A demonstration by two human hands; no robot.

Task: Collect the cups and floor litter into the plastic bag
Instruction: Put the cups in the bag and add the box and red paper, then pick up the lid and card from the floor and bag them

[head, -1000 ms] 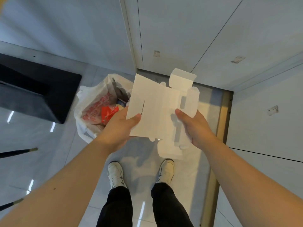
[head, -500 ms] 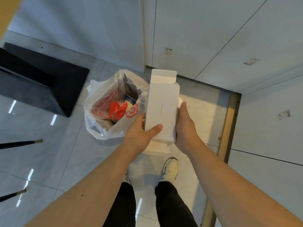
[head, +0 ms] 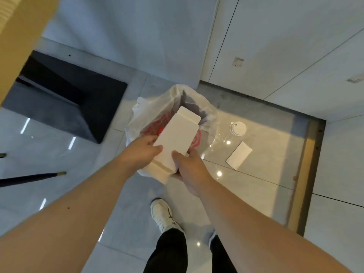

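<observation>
A folded white cardboard box is held over the open mouth of the white plastic bag, which stands on the floor and shows red print inside. My left hand grips the box's near left edge. My right hand grips its near right edge from below. The far end of the box points down into the bag. On the floor to the right of the bag lie a round white cup lid and a white card.
A black slanted base stands left of the bag. A dark thin rod lies at the left edge. White wall panels rise behind. A metal floor strip runs along the right. My shoes are below.
The flat box blank was folded shut into a narrow slab, then both hands carried it left and down over the bag's mouth. The lid and card on the floor came into view.
</observation>
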